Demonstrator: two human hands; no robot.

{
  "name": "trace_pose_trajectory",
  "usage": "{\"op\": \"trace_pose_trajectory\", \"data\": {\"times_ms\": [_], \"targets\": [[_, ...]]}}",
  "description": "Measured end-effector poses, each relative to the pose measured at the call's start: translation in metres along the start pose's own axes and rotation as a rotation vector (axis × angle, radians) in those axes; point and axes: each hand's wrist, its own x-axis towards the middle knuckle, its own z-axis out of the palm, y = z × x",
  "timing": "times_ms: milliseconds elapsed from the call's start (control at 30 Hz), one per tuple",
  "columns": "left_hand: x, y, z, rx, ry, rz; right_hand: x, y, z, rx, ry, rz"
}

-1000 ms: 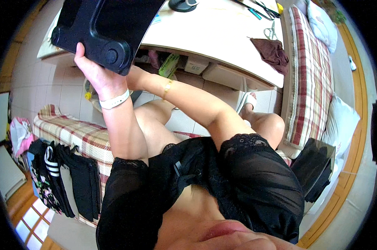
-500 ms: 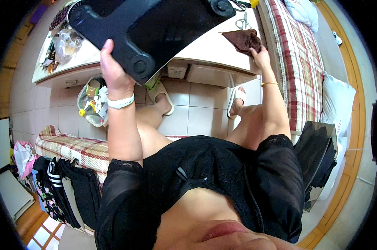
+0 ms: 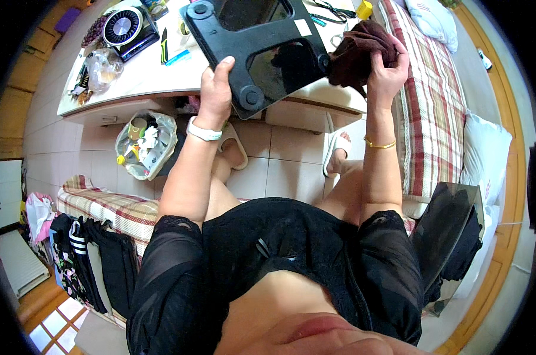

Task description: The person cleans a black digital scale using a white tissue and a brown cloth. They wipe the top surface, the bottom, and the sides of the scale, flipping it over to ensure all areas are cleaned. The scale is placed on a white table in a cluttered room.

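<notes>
1. Reference: clock face laid over the head view, 12 at the top. A black, flat, slab-like panel of plastic with a glossy finish (image 3: 259,42) is at 12 o'clock, tilted, overlapping the near edge of a white, smooth, rectangular tabletop (image 3: 140,83). Contact between the two: cannot be told.

2. Left hand (image 3: 216,93), 11 o'clock: clasps the panel's rim, thumb pressed on the ribbed face. Remaining fingers largely hidden behind; their spread cannot be told.

3. Right hand (image 3: 388,78), between 1 and 2 o'clock: fingers and thumb pinch a dark brown, soft, bunched fabric cloth (image 3: 358,54), lifted in loose folds. Cloth lies just beside the panel's right corner; touching or apart, unclear.

4. Panel, judged: stiff, probably moderately heavy, awkward on one-sided support. Glossy insets likely slippery; a glass-like surface could chip if knocked.

5. Best hold, judged: the matte rim between the black, round, ringed foot (image 3: 250,97) at the panel's own 6 o'clock and the one at its 10, thumb on the raised rib. A second hold at its 3 o'clock edge would check twisting.

6. Cloth, judged: light, limp, unbreakable; any gathered fold serves as a hold.
</notes>
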Motion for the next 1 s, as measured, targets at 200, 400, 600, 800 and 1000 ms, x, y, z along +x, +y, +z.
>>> {"op": "trace_pose_trajectory", "data": {"times_ms": [200, 400, 600, 800, 1000], "targets": [[-0.005, -0.010, 0.011, 0.102, -0.099, 0.028, 0.024, 0.018, -0.025, 0.242, 0.011, 0.368], [-0.029, 0.012, 0.020, 0.821, -0.326, 0.374, -0.014, 0.026, -0.043, 0.716, -0.463, 1.233], [-0.033, -0.003, 0.038, 1.091, -0.632, 0.743, -0.032, -0.055, -0.038, 0.643, -0.469, 1.289], [-0.026, -0.026, 0.036, 1.269, -0.689, 0.814, -0.042, -0.036, -0.059, 0.677, -0.461, 1.363], [-0.027, -0.014, 0.038, 1.352, -0.655, 0.757, -0.078, -0.026, -0.060, 0.751, -0.293, 1.266]]}}
